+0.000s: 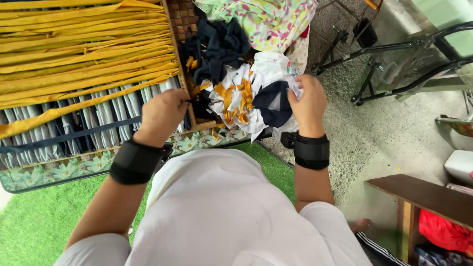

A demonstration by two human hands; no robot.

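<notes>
The left hand, knuckles up and wrist bent down, has its fingers pinched together on a dark navy strip at the edge of the wooden weaving frame; the strip's long axis runs sideways, away from the grip to the left, across the white strips below the yellow strips. The right hand, fingers curled, is closed on the heap of white, navy and yellow fabric scraps between both hands. Black wrist bands sit behind each grip.
</notes>
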